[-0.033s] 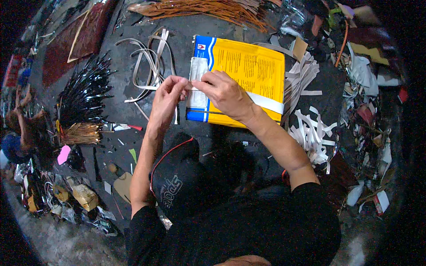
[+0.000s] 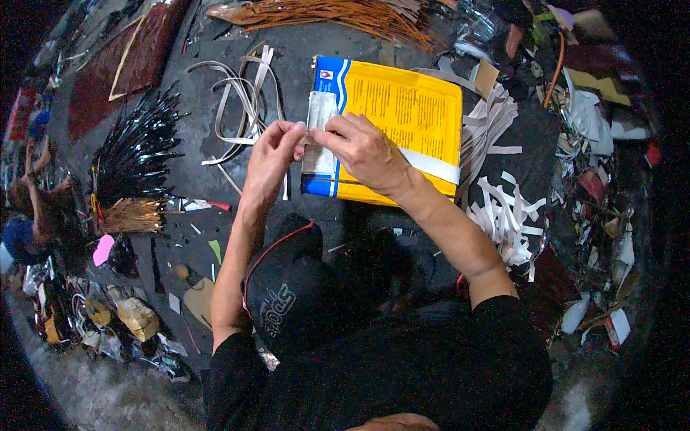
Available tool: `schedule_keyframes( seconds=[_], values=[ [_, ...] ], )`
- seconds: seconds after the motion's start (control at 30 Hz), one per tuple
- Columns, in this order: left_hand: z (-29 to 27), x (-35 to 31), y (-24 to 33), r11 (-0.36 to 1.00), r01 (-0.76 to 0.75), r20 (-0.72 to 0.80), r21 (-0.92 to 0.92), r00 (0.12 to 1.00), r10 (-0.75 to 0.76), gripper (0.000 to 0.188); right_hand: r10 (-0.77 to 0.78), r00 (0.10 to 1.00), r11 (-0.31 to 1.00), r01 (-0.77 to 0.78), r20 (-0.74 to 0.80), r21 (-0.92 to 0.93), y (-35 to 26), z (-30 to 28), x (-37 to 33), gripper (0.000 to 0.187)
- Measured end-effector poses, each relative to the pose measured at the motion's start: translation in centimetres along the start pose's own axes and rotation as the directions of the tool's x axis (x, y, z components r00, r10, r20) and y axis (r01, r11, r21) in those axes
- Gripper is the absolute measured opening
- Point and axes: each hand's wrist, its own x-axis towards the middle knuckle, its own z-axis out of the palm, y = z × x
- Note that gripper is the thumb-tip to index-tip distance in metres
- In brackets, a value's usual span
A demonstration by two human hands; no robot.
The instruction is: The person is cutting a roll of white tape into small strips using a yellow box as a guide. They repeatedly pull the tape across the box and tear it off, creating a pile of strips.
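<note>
A yellow and blue box-shaped container [image 2: 402, 100] lies in front of me, with a whitish flat pad [image 2: 321, 108] near its left edge. Over that edge my left hand [image 2: 267, 161] and my right hand [image 2: 366, 151] meet, fingers pinched on a small pale strip [image 2: 308, 138]. Its ends are hidden by my fingers. A wider white band [image 2: 431, 167] crosses the container from under my right wrist to its right side; whether it joins the pinched strip cannot be seen.
Loose pale straps [image 2: 248, 108] curl left of the container. Cut white strips [image 2: 507, 215] and a fanned grey bundle [image 2: 489, 126] lie right. Black glossy strands [image 2: 140, 147] and brown strips [image 2: 330, 16] lie farther out. Scraps [image 2: 589, 179] line the right; another person's arm [image 2: 36, 194] shows far left.
</note>
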Motion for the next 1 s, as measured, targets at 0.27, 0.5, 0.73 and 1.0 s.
schedule_keyframes(
  seconds=[0.27, 0.5, 0.73, 1.0],
  values=[
    [0.1, -0.1, -0.4, 0.972, 0.064, -0.02, -0.226, 0.997, -0.07, 0.022, 0.119, 0.988, 0.989, -0.109, -0.102, 0.096, 0.2, 0.4, 0.6, 0.019],
    [0.4, -0.2, -0.5, 0.973, -0.085, -0.096, 0.213, 0.99, 0.107, 0.016, 0.088, 0.982, 0.994, -0.075, -0.168, 0.082, 0.3, 1.0, 0.9, 0.017],
    [0.6, 0.3, -1.1, 0.996, -0.051, -0.07, 0.078, 0.996, 0.057, 0.021, 0.003, 0.985, 0.997, 0.009, -0.17, 0.072, 0.8, 1.4, 0.7, 0.015],
    [-0.3, 0.9, -2.2, 0.995, 0.03, -0.04, -0.1, 0.999, -0.034, 0.021, 0.07, 0.985, 0.982, -0.04, -0.159, 0.184, 0.7, 1.5, 0.5, 0.019]
  ],
)
